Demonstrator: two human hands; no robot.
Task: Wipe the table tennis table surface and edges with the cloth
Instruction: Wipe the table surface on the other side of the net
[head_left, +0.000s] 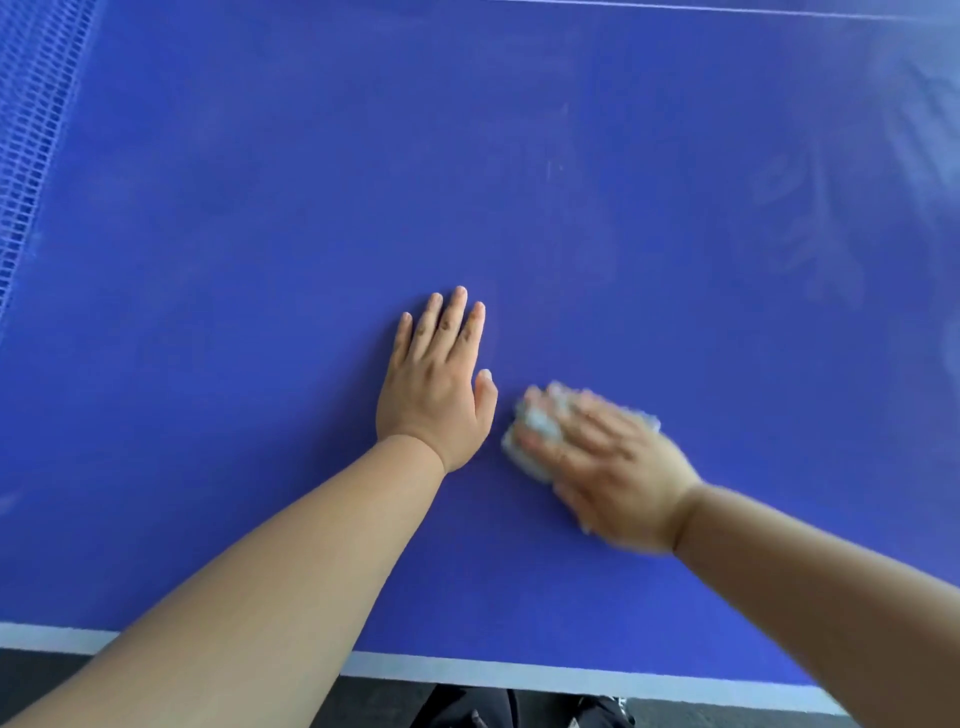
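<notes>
cloth (536, 442) under right hand (618, 478), seemingly pressed

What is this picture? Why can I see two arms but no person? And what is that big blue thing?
There is no machine here, just a person. The camera sits on their head and looks down, so you see only their own arms, as if through their eyes. The big blue thing is a table tennis table. Its white edge line is nearest the person, and the net is at the far left. The left hand lies flat on the table with straight fingers and holds nothing. The right hand is on top of a pale cloth for wiping. That hand is blurred, so I cannot tell whether its fingers curl round the cloth or just press on it.
</notes>
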